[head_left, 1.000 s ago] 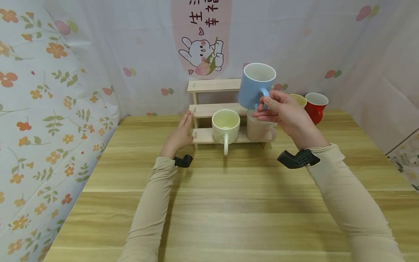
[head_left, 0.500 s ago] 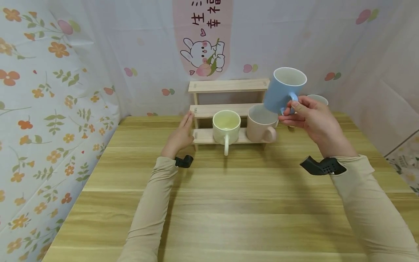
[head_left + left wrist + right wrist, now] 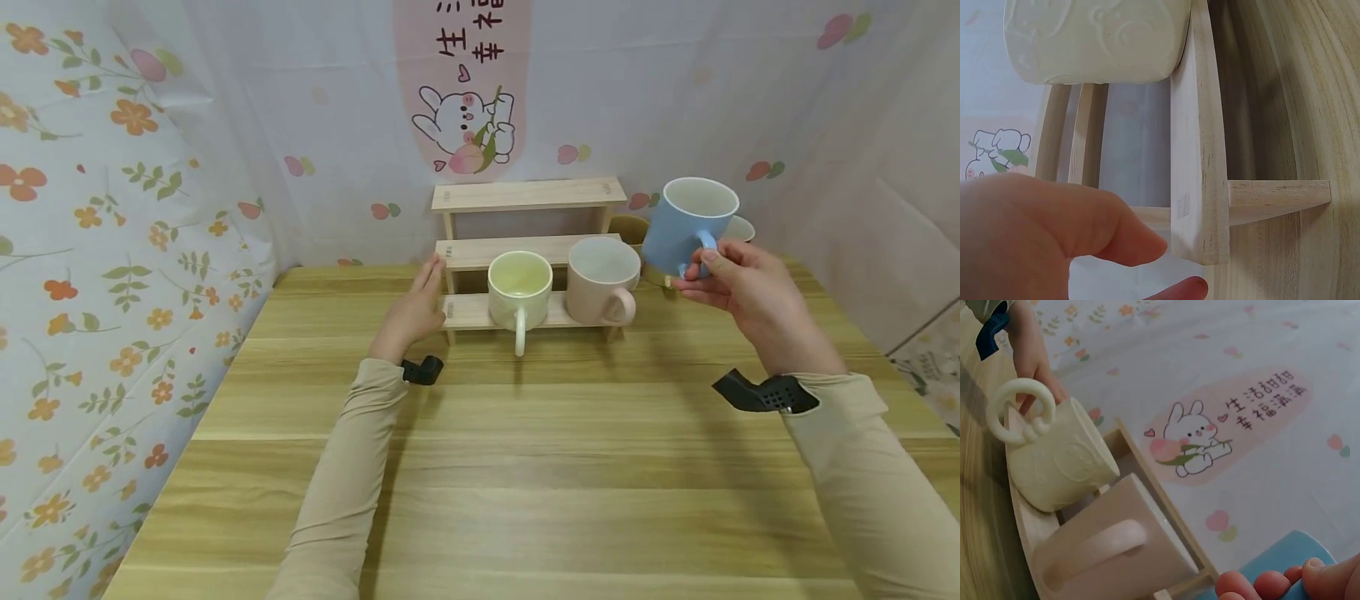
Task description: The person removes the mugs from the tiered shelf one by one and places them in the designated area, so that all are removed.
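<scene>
Right hand (image 3: pixel 763 296) grips blue mug (image 3: pixel 675 235) by its handle (image 3: pixel 709 241), likely for control; left hand (image 3: pixel 408 317), fingers (image 3: pixel 430 272) extended, apparently steadies rack (image 3: pixel 525 195) at left edge.

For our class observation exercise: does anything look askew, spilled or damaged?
Nothing stands out: the cream mug and pink mug stand upright on the wooden rack, no spill or damage shows; the right hand holds the blue mug.

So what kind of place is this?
Probably a decorated corner indoors: there's a wood-grain table, a stepped shelf with a pale yellow mug and a pinkish mug on it, and a bunny-printed sheet behind.
</scene>
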### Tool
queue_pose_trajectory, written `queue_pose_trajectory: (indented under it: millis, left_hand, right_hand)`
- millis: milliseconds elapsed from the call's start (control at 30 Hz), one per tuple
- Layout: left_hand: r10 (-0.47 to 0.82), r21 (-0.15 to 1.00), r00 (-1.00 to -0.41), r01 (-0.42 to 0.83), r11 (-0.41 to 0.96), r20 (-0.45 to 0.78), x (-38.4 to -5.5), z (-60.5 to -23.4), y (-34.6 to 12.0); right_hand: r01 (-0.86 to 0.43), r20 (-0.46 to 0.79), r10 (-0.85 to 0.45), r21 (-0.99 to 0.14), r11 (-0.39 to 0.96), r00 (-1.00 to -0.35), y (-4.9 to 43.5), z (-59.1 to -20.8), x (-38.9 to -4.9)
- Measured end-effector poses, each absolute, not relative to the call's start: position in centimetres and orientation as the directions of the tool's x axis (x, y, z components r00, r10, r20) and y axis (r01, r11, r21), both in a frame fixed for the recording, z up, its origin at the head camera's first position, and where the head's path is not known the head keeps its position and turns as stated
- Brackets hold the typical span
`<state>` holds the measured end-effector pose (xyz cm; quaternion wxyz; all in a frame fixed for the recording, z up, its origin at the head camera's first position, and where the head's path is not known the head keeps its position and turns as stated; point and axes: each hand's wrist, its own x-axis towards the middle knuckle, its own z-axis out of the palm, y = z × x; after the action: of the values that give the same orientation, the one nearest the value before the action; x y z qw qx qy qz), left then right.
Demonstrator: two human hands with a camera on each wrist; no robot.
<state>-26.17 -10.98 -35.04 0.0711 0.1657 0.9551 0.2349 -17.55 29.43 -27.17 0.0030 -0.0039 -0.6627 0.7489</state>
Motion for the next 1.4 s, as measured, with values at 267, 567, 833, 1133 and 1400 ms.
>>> queue_pose_trajectory:
  millis: [267,567,833,1133,1400]
  left_hand:
    - [0.346,0.47,-0.936,0.279,0.838,-0.062,-26.2,-35.2,-11.0]
    - [0.357,0.47,-0.932,0.288,0.834,-0.061,-26.3,-35.5,-10.6]
    - [0.352,0.475,-0.935,0.287,0.832,-0.052,-26.3,-35.6,-10.6]
    - [0.346,0.482,-0.937,0.285,0.829,-0.041,-26.3,-35.4,-10.8]
    - [0.341,0.485,-0.939,0.283,0.828,-0.035,-26.3,-35.5,-11.1]
  right_hand:
    - [0.108,-0.105,-0.022,-0.965,-0.238,-0.994,31.0,-30.2,-18.1]
    - [0.19,-0.181,-0.059,-0.941,-0.281,-0.982,31.9,-33.8,-18.4]
    - [0.206,-0.185,-0.097,-0.938,-0.28,-0.978,32.0,-36.0,-18.8]
    - [0.197,-0.173,-0.105,-0.934,-0.299,-0.979,31.6,-37.0,-19.5]
    - [0.237,-0.226,-0.071,-0.938,-0.252,-0.971,30.7,-37.7,-20.1]
